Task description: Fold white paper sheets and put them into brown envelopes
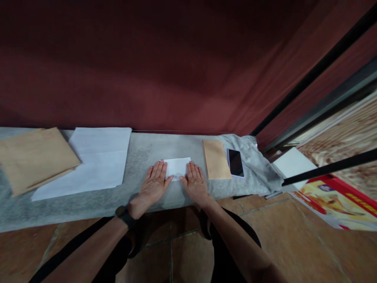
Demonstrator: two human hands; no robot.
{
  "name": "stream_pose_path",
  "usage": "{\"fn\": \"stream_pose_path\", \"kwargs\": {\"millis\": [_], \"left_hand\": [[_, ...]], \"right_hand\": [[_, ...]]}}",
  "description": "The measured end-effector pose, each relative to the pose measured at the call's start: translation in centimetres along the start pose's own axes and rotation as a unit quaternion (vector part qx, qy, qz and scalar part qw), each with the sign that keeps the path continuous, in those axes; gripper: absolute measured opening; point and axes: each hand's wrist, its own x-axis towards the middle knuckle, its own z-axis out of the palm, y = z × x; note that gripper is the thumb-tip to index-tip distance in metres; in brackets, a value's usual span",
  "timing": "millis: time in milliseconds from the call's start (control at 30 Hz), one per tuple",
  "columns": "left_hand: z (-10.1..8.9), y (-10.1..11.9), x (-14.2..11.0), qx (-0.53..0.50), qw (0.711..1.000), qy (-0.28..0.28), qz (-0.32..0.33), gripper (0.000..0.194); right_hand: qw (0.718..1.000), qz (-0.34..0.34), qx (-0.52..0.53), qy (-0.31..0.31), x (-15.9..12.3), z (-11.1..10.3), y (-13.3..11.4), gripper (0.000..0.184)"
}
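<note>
My left hand point(155, 179) and right hand point(196, 181) lay palm down, backs up, apart. Fingers were extended and pointed forward. Left thumb point(169, 181) and right thumb point(183, 181) angled inward, not touching. Left forearm point(91, 245) and right forearm point(232, 234) converged toward the hands.

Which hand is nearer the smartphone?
Right. Across the brown paper from the smartphone, the right hand lies at the right end of the small white paper; the left hand, at its left end.

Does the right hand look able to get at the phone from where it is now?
Probably yes: only the flat brown envelope lies between the right hand and the phone.
</note>
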Motion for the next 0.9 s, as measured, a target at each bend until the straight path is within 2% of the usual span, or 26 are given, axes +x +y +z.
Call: {"fn": "stream_pose_path", "kwargs": {"millis": [133, 267, 367, 467, 533, 667, 900], "left_hand": [[-0.2, -0.6, 0.4, 0.011, 1.0, 0.001, -0.023, 0.068], [-0.6, -0.1, 1.0, 0.004, 0.998, 0.045, -0.036, 0.067], [-0.4, 1.2, 1.4, -0.021, 0.998, 0.051, 0.012, 0.064], [0.6, 2.4, 1.7, -0.048, 0.996, 0.017, 0.069, 0.06], [1.4, 2.7, 1.9, -0.058, 0.995, -0.001, 0.082, 0.059], [2.2, 2.5, 2.2, -0.032, 0.997, -0.006, 0.07, 0.062], [0.9, 1.9, 2.3, 0.01, 1.0, 0.004, 0.026, 0.064]], "right_hand": [[0.999, 0.031, 0.007, 0.003, -0.1, -0.2, 0.1, 0.067], [0.998, 0.045, 0.029, 0.018, 0.9, -0.7, -0.2, 0.063], [0.999, 0.03, 0.046, 0.005, 2.2, -0.9, -0.9, 0.06], [0.997, -0.003, 0.067, -0.031, 3.4, -0.6, -1.9, 0.056], [0.996, -0.017, 0.075, -0.044, 3.9, 0.0, -2.4, 0.055], [0.997, -0.012, 0.071, -0.042, 4.3, 1.1, -2.7, 0.055], [0.999, 0.015, 0.031, -0.025, 4.3, 1.3, -1.0, 0.057]]}}
